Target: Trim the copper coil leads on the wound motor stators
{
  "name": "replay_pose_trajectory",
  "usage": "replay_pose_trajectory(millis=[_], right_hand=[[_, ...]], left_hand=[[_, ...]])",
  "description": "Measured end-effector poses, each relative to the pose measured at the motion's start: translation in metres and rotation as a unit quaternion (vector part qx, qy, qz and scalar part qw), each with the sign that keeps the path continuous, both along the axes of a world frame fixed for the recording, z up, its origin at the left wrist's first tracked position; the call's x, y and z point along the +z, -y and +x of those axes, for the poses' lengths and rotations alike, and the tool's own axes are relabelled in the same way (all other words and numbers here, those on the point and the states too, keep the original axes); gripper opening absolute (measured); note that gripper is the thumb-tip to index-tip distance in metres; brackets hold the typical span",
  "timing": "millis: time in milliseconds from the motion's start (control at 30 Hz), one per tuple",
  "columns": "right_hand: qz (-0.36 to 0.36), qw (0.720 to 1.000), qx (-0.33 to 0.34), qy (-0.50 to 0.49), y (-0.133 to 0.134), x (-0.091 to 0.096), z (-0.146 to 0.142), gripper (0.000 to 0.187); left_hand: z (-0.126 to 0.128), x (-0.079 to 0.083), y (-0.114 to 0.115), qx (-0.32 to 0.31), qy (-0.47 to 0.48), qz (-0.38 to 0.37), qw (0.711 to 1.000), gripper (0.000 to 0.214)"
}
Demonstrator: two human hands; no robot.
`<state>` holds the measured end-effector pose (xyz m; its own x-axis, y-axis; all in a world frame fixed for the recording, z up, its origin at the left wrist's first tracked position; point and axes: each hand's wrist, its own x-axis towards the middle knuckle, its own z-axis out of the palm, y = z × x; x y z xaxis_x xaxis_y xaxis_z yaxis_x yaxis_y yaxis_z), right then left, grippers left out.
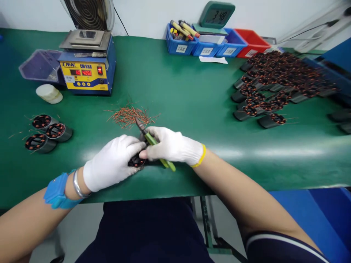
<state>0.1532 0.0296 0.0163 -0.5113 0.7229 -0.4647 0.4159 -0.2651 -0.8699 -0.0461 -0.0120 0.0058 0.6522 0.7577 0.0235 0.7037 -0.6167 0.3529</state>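
Note:
My gloved left hand (116, 159) is wrapped round a black motor stator (136, 160) with copper wire ends, near the front of the green bench. In my gloved right hand (172, 146) is a pair of green-handled cutting pliers (150, 138), its jaws pointing up and left, away from the part. The right thumb and fingers are close against the stator's top and partly hide it. Just beyond the plier jaws lies a loose pile of cut copper wire (131, 116).
Several stators (59, 131) stand at left, below a white round block (49, 94). A blue-and-yellow solder pot (86, 69) and a purple bin (41, 67) are behind. Many more stators (270, 120) crowd the right. Blue tool bins (181, 47), a red bin (251, 42) and a clock (216, 15) line the back.

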Motion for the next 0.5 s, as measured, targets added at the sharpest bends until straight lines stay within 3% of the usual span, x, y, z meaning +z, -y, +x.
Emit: replay_pose_trajectory(millis=[100,233,300,400,433,500], right_hand=[[0.086,0.992,0.033,0.09,0.002,-0.004,-0.003,0.034],[0.081,0.995,-0.033,0.049,0.007,-0.012,0.001,0.031],[0.054,0.996,-0.077,0.009,0.008,-0.016,0.002,0.034],[0.013,0.991,-0.127,-0.043,0.01,-0.017,0.001,0.038],[0.004,0.989,-0.136,-0.056,0.01,-0.016,0.0,0.039],[-0.002,0.987,-0.144,-0.075,0.011,-0.014,-0.002,0.039]], left_hand=[[0.002,-0.003,0.001,-0.028,0.003,0.021,0.999,0.039],[0.004,0.003,0.003,0.111,-0.036,0.015,0.993,0.031],[0.001,0.01,0.003,0.145,-0.035,-0.057,0.987,0.022],[-0.01,0.022,0.002,0.057,0.025,-0.264,0.963,0.024],[-0.013,0.025,0.001,0.056,0.06,-0.285,0.955,0.028],[-0.016,0.028,-0.001,0.139,0.144,-0.213,0.956,0.028]])
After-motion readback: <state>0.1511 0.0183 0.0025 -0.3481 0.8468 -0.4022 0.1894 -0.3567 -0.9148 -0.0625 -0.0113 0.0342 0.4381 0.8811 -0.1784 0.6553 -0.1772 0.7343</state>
